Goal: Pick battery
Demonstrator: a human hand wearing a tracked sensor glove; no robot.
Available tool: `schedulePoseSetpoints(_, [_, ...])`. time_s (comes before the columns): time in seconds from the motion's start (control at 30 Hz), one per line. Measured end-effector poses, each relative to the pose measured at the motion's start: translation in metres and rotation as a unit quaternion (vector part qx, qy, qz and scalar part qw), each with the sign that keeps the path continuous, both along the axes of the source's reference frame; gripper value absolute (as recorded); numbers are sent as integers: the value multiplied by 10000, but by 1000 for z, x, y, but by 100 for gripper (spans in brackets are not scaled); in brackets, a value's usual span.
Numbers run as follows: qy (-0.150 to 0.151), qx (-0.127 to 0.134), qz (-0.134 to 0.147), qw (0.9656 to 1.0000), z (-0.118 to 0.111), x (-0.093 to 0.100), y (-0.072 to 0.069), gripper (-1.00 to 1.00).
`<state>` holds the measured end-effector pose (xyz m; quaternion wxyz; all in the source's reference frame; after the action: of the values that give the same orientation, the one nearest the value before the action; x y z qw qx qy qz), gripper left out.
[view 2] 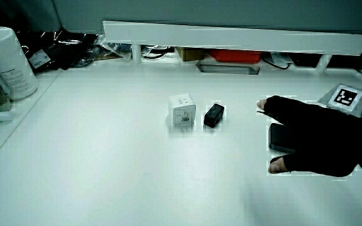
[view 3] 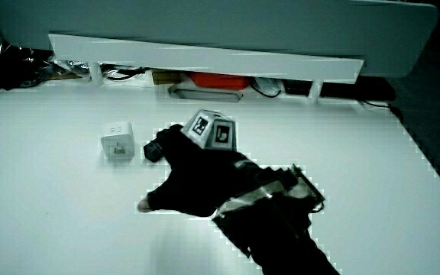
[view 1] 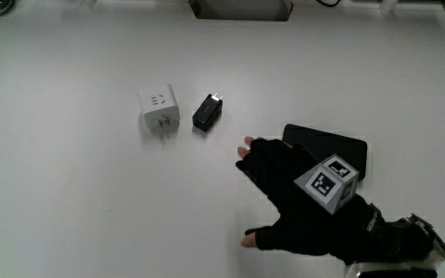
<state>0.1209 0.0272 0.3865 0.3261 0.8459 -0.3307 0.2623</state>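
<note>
A small black block-shaped battery [view 1: 208,112] with a metal end lies on the white table [view 1: 91,201], close beside a white plug adapter [view 1: 159,109]. Both side views show this pair: battery [view 2: 213,115] [view 3: 154,150], adapter [view 2: 182,112] [view 3: 118,141]. The gloved hand [view 1: 292,193] hovers nearer to the person than the battery, fingers spread and holding nothing, partly over a flat black slab [view 1: 338,147]. Its fingertips stop short of the battery. In a side view the hand [view 3: 197,179] hides part of the battery.
A low white partition [view 2: 231,34] runs along the table's edge farthest from the person, with cables and a red item under it. A white cylindrical container [view 2: 5,59] stands at a table corner. The forearm [view 3: 281,221] reaches in from the person's side.
</note>
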Motion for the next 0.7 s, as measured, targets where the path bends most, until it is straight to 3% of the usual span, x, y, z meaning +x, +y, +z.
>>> schedulePoseSetpoints(0.1, [-27,-294,416,9987,17,15,-13,0])
schedulePoseSetpoints(0.13, [506,-293,761,9954,30,25,-15,0])
schedulePoseSetpoints(0.17, [661,-368,989,9922,29,27,-20,0])
schedulePoseSetpoints(0.2, [546,-472,963,9927,33,31,-23,0])
schedulePoseSetpoints(0.27, [755,-526,1151,9891,43,39,-29,0])
schedulePoseSetpoints(0.33, [596,-679,1290,9875,40,42,-35,0])
schedulePoseSetpoints(0.37, [799,-517,1312,9868,50,48,-37,0])
schedulePoseSetpoints(0.6, [1016,-1009,1760,9739,74,67,-53,0])
schedulePoseSetpoints(0.7, [1167,-1093,1864,9694,88,75,-57,0])
